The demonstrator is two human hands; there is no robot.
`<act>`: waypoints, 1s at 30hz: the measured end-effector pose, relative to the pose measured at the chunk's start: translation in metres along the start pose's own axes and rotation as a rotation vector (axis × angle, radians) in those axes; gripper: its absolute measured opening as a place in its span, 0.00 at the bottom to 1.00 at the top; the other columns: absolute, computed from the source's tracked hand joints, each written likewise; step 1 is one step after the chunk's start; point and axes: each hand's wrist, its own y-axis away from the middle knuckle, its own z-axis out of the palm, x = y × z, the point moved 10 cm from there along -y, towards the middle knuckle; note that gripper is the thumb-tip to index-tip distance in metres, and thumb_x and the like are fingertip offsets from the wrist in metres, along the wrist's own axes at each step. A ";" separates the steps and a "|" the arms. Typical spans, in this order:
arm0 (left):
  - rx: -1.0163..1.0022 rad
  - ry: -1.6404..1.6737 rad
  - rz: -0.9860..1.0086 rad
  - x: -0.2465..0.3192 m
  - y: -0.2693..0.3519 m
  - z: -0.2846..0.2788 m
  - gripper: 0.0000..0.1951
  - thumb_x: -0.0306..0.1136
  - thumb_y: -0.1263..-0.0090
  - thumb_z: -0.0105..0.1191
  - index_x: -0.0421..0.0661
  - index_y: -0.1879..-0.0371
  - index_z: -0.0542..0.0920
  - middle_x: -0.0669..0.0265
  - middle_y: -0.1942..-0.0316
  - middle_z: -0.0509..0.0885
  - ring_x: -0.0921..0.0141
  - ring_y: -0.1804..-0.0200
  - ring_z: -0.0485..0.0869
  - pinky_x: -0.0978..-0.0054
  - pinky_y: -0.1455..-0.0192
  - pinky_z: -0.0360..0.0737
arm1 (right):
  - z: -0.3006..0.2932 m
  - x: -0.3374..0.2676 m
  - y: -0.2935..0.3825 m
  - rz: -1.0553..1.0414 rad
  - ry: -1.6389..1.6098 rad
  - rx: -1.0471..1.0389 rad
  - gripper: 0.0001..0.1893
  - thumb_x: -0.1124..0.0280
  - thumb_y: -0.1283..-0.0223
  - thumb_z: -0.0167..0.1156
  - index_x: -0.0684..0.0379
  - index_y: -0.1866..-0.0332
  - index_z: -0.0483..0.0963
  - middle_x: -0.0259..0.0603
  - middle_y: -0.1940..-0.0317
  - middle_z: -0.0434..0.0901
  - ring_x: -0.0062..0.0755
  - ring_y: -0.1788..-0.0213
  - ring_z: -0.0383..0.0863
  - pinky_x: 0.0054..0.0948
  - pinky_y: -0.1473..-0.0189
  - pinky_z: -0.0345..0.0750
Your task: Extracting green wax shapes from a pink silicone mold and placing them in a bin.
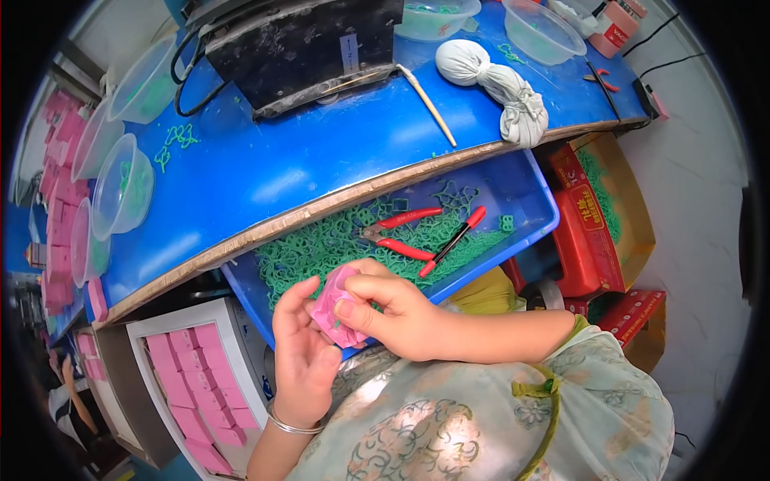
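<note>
A folded pink rubber mould (pixel 329 309) is between my hands, with a bit of green wax showing at its lower edge. My right hand (pixel 400 315) pinches it between thumb and bent fingers. Cupped around its left side, my left hand (pixel 304 367) supports it with the fingers, its thumb standing away. Under my hands a blue plastic tray (pixel 496 243) holds a heap of green wax pieces (pixel 301 261). Red-handled flush cutters (pixel 409 243) lie open on the heap. Beside them rests a red-and-black pen-like tool (pixel 451 243).
Above the tray runs the wooden edge of the blue worktable (pixel 289 180). On it stand a black machine (pixel 307 60), plastic bowls (pixel 123 204), a wooden-handled brush (pixel 430 108) and a tied cloth bag (pixel 493 84). Pink moulds (pixel 198 379) fill a box lower left. Another person (pixel 72 403) sits far left.
</note>
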 end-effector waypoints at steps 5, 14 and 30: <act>0.071 -0.157 -0.022 -0.001 0.002 -0.004 0.29 0.22 0.39 0.50 0.39 0.39 0.55 0.60 0.49 0.68 0.71 0.48 0.72 0.73 0.46 0.71 | -0.001 0.002 0.004 -0.011 0.008 0.031 0.12 0.65 0.38 0.55 0.63 0.70 0.73 0.43 0.64 0.66 0.30 0.59 0.67 0.27 0.58 0.70; 0.074 -0.187 0.025 -0.006 0.008 -0.012 0.32 0.15 0.47 0.56 0.39 0.41 0.60 0.62 0.49 0.69 0.71 0.46 0.71 0.73 0.43 0.69 | -0.013 0.019 0.005 0.206 -0.206 0.102 0.16 0.58 0.34 0.50 0.62 0.64 0.76 0.36 0.68 0.73 0.22 0.66 0.71 0.22 0.57 0.69; 0.035 0.658 0.055 0.001 -0.008 -0.036 0.44 0.75 0.58 0.47 0.46 0.53 0.73 0.62 0.72 0.78 0.65 0.63 0.76 0.65 0.56 0.71 | 0.025 0.001 0.016 0.104 0.141 -0.336 0.12 0.68 0.36 0.49 0.65 0.69 0.73 0.41 0.64 0.75 0.30 0.59 0.73 0.29 0.57 0.69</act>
